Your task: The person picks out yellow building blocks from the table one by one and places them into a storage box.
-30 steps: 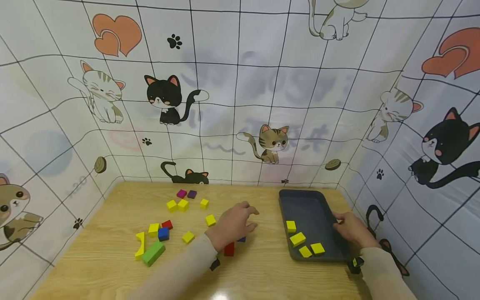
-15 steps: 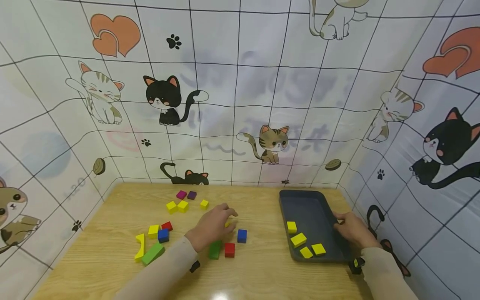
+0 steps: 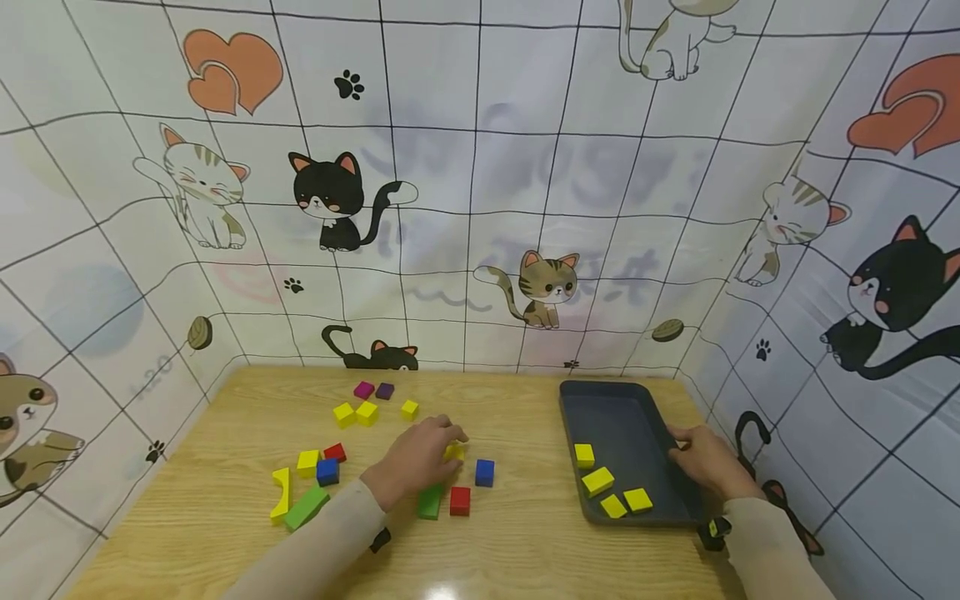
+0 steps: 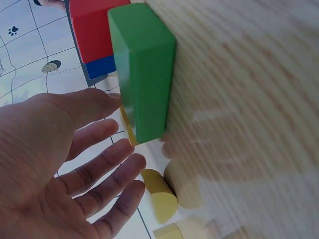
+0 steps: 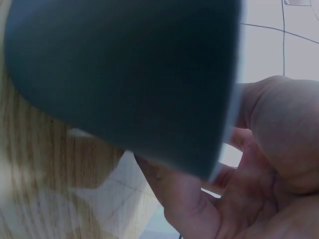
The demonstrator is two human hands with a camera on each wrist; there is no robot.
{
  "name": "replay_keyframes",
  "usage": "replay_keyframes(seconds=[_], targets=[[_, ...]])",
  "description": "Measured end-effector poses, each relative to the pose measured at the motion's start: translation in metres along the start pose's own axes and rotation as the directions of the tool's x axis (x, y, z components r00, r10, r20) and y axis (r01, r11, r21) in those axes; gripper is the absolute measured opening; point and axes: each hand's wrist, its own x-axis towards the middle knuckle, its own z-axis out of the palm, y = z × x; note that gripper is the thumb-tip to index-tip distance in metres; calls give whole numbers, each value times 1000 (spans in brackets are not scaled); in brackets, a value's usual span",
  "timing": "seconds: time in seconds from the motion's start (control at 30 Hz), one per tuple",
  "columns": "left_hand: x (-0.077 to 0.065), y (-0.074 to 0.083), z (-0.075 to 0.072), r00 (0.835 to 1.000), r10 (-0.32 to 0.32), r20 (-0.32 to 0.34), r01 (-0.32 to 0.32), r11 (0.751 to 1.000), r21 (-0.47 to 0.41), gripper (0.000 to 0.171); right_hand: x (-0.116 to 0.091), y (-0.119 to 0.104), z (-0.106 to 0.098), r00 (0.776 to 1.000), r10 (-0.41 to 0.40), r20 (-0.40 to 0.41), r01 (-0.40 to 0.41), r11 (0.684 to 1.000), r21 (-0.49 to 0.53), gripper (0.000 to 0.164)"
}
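My left hand (image 3: 420, 458) reaches low over the middle of the table, thumb and fingers spread around a yellow block (image 3: 454, 451) that they partly hide. In the left wrist view the left hand (image 4: 84, 164) has its fingers apart and lightly bent, with a green block (image 4: 144, 74) standing in front of them. A red block (image 3: 460, 501) and a blue block (image 3: 484, 472) lie just right of this hand. My right hand (image 3: 708, 458) grips the right rim of a dark grey tray (image 3: 622, 417), thumb on top and fingers beneath. Several yellow blocks (image 3: 597, 481) lie in the tray.
At the left lie a yellow arch block (image 3: 281, 496), a green block (image 3: 306, 507), a blue block (image 3: 327, 472) and a red block (image 3: 334, 452). Farther back are yellow blocks (image 3: 367, 413) and two purple ones (image 3: 363, 390). A cat-print cloth (image 3: 450, 208) walls the table's back and sides.
My left hand has moved left and come down around the yellow block, uncovering the blue, red and green blocks. The right hand keeps its grip on the tray.
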Motion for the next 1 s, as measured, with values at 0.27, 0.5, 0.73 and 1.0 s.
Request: replay_keyframes(seconds=[0.27, 0.5, 0.73, 1.0], targets=[[-2, 0, 5, 1000, -10, 23, 10, 1000, -2, 32, -3, 1, -2, 1000, -3, -5, 3, 1000, -8, 55], [-3, 2, 8, 1000, -6, 2, 6, 1000, 6, 31, -4, -1, -5, 1000, 2, -8, -2, 1000, -14, 55], [-6, 2, 9, 1000, -6, -21, 6, 1000, 12, 31, -2, -2, -3, 1000, -23, -4, 23, 1000, -10, 56], [-10, 3, 10, 1000, -2, -23, 2, 1000, -15, 31, 0, 0, 0, 1000, 6, -6, -7, 1000, -14, 56]])
